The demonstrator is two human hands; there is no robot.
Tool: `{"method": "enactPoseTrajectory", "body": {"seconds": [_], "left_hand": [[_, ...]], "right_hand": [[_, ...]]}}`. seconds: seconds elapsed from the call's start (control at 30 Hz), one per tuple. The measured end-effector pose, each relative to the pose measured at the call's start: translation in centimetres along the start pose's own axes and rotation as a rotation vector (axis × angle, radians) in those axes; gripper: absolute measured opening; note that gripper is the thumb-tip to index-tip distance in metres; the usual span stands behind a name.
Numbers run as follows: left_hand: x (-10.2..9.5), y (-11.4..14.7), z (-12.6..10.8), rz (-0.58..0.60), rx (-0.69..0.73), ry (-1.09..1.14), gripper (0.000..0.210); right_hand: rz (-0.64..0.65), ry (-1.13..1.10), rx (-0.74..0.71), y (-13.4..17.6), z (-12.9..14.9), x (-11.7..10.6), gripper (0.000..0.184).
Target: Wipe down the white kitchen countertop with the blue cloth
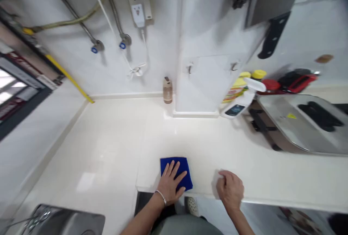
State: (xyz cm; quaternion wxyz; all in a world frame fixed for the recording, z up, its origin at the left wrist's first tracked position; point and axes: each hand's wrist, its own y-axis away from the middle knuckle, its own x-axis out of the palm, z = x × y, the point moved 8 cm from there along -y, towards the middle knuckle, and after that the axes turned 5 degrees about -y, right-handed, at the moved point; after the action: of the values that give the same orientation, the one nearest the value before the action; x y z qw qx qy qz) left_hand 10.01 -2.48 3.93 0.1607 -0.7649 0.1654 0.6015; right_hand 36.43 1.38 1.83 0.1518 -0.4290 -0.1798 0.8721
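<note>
I see one left hand [169, 186], fingers spread, on one blue cloth [187, 181]; one right hand [231, 189], fingers curled, near the white counter's [203, 144] front edge.

no readable wording, dark label [235, 110] with blurred pale print on a white spray bottle [247, 99] right of centre, print too small to read on a brown bottle [168, 93] near centre, yellow sticker [291, 116] on the lid [285, 105] at right

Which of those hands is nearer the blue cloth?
Left. The left hand rests spread on the blue cloth; the right hand, loosely curled, is to the cloth's right, not touching it.
</note>
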Motion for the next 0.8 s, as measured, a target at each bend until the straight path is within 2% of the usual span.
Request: {"method": "enactPoseTrajectory", "body": {"seconds": [0.13, 0.23, 0.37, 0.47, 0.53, 0.6, 0.7, 0.8], "left_hand": [[-2.0, 4.6, 4.3, -0.030, -0.185, -0.102, 0.070], [-3.0, 8.5, 7.5, -0.080, -0.363, -0.201, 0.064], [-3.9, 15.1, 11.7, -0.158, -0.675, -0.251, 0.055], [-4.3, 20.5, 13.4, -0.226, -0.946, -0.240, 0.052], [-4.2, 23.2, 13.2, -0.257, -1.075, -0.258, 0.052], [-3.8, 25.1, 11.8, -0.282, -1.164, -0.298, 0.052], [-2.4, 26.8, 8.5, -0.315, -1.274, -0.353, 0.052], [-0.5, 27.6, 4.8, -0.329, -1.303, -0.382, 0.051]], "right_hand": [[0.055, 0.103, -0.103, 0.7, -0.6, 0.3, 0.025], [0.063, 0.116, -0.104, 1.0, -0.7, 0.5, 0.027], [0.088, 0.136, -0.111, 1.3, 0.0, 0.4, 0.030], [0.113, 0.136, -0.130, 1.4, 0.5, 0.1, 0.031], [0.124, 0.123, -0.140, 1.4, 0.6, 0.0, 0.031], [0.126, 0.095, -0.150, 1.4, 0.7, -0.2, 0.033], [0.135, 0.050, -0.185, 1.5, 0.9, -0.3, 0.039], [0.146, 0.017, -0.211, 1.7, 1.0, -0.3, 0.048]]}}
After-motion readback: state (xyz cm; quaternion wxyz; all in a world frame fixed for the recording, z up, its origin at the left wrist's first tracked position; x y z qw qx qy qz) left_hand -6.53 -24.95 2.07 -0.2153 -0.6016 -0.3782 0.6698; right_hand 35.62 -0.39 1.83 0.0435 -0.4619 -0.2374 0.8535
